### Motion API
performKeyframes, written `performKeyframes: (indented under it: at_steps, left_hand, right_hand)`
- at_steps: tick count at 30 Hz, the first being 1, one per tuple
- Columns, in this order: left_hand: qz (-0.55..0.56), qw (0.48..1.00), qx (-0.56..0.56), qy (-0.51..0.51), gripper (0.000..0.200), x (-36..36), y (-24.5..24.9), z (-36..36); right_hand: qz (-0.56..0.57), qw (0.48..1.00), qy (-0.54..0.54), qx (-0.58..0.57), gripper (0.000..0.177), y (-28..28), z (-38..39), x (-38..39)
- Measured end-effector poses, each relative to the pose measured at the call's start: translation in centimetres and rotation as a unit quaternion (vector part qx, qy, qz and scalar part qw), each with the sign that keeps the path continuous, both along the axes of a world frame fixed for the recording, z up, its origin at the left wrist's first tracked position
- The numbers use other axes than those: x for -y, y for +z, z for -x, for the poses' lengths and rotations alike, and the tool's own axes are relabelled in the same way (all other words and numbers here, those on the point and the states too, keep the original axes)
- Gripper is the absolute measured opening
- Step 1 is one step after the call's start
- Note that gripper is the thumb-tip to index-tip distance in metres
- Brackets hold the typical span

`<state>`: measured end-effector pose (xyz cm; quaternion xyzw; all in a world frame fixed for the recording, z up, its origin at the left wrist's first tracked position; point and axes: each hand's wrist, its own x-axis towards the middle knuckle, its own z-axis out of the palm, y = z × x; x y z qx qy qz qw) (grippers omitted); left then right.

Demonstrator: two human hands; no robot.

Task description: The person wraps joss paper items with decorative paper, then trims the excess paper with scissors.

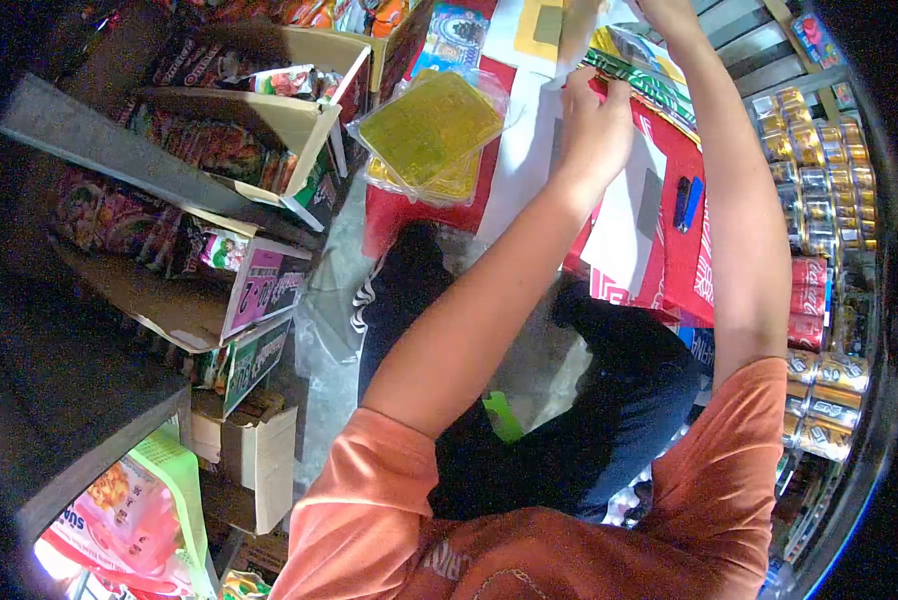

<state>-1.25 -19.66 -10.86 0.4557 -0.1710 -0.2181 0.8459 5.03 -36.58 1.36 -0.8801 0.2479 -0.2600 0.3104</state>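
My left hand (601, 125) is over the red and white sheets, its fingers bent in at the edge of a green and white printed stack (644, 70). What lies between those fingertips is hidden. At the top edge my right hand (664, 15) is partly cut off, above the same stack, so its grip does not show. White paper (529, 130) lies over a red sheet (381, 220) under my hands. To the left are yellow-gold square sheets (429, 125) in clear plastic. A blue and black tool (689, 203), perhaps a cutter, rests on the red surface at right.
Open cartons (314, 125) of packaged goods line the left side, beside a dark shelf edge (159, 150). Stacked drink cans (819, 170) stand close on the right. A blue patterned packet (457, 35) lies beyond the gold sheets. My legs (609, 400) are below.
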Motion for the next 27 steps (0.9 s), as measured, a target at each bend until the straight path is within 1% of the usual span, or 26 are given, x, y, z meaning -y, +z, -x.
performKeyframes:
  at_steps: [1, 5, 6, 7, 9, 10, 11, 13, 14, 17, 19, 20, 21, 23, 24, 25, 26, 27]
  left_hand:
    - [-0.002, 1.000, -0.006, 0.005, 0.057, 0.1, 0.0, 0.2]
    - [-0.036, 0.999, -0.005, -0.030, 0.056, 0.1, -0.2, 0.1]
    - [-0.038, 0.999, -0.013, -0.025, 0.055, -0.1, 0.1, 0.5]
    - [-0.039, 0.999, -0.020, -0.020, 0.055, -0.3, 0.4, 0.7]
    - [-0.032, 0.998, -0.009, -0.045, 0.052, 0.0, -0.3, 0.2]
    - [-0.034, 0.998, -0.007, -0.057, 0.048, 0.1, -0.6, 0.3]
    - [-0.037, 0.997, -0.004, -0.070, 0.045, 0.3, -0.9, 0.3]
    - [-0.055, 0.994, -0.004, -0.097, 0.036, -1.1, 0.4, 0.9]
    - [-0.040, 0.993, -0.019, -0.112, 0.038, -1.2, 0.4, 1.0]
    - [-0.013, 0.986, -0.062, -0.153, 0.045, -1.1, -0.2, 0.9]
    - [-0.014, 0.980, -0.089, -0.179, 0.051, -1.3, 0.4, 0.3]
    - [-0.010, 0.980, -0.081, -0.182, 0.070, -1.6, 0.9, 0.6]
    - [0.002, 0.976, -0.083, -0.202, 0.083, -1.6, 1.3, 0.3]
    - [0.045, 0.972, -0.083, -0.213, 0.093, -2.2, 1.7, 0.6]
    - [0.072, 0.969, -0.125, -0.201, 0.099, -2.2, 2.3, 1.0]
    - [0.092, 0.964, -0.135, -0.208, 0.101, -2.1, 2.4, 1.1]
    - [0.112, 0.960, -0.146, -0.212, 0.102, -2.1, 2.5, 1.0]
    - [0.130, 0.955, -0.155, -0.217, 0.104, -2.2, 2.5, 0.9]
  right_hand:
    - [0.000, 1.000, -0.004, 0.007, 0.026, 0.3, 0.1, -0.6]
    - [-0.018, 0.999, -0.010, 0.039, 0.025, 1.8, 1.6, -3.3]
    - [-0.023, 0.999, -0.031, 0.020, 0.025, 2.3, 1.9, -3.2]
    - [-0.025, 0.999, -0.024, 0.025, 0.026, 2.7, 2.3, -3.1]
    - [-0.030, 0.999, -0.009, 0.034, 0.028, 3.4, 3.1, -3.0]
    - [0.003, 0.996, 0.016, 0.087, 0.028, 3.4, 3.3, -3.1]
    - [-0.018, 0.994, 0.011, 0.104, 0.029, 3.9, 4.2, -3.1]
    - [-0.061, 0.988, 0.001, 0.140, 0.032, 5.4, 6.4, -4.5]
    - [-0.080, 0.981, 0.080, 0.158, 0.035, 5.0, 7.3, -0.6]
    - [-0.163, 0.968, 0.084, 0.172, 0.038, 6.0, 12.3, -0.1]
    - [-0.216, 0.948, 0.064, 0.224, 0.046, 5.1, 16.2, 0.6]
    - [-0.242, 0.936, 0.053, 0.251, 0.050, 4.5, 18.3, 0.7]
    - [-0.310, 0.914, 0.009, 0.263, 0.047, 4.1, 19.4, -2.1]
    - [-0.329, 0.915, 0.008, 0.234, 0.046, 2.4, 22.6, -2.3]
    - [-0.347, 0.912, 0.005, 0.220, 0.048, 1.2, 24.2, -2.1]
    - [-0.366, 0.908, 0.004, 0.205, 0.049, 0.3, 25.5, -2.4]
    - [-0.373, 0.907, -0.022, 0.195, 0.047, -0.6, 26.4, -2.8]
    - [-0.387, 0.903, -0.010, 0.188, 0.043, -1.2, 27.2, -3.7]
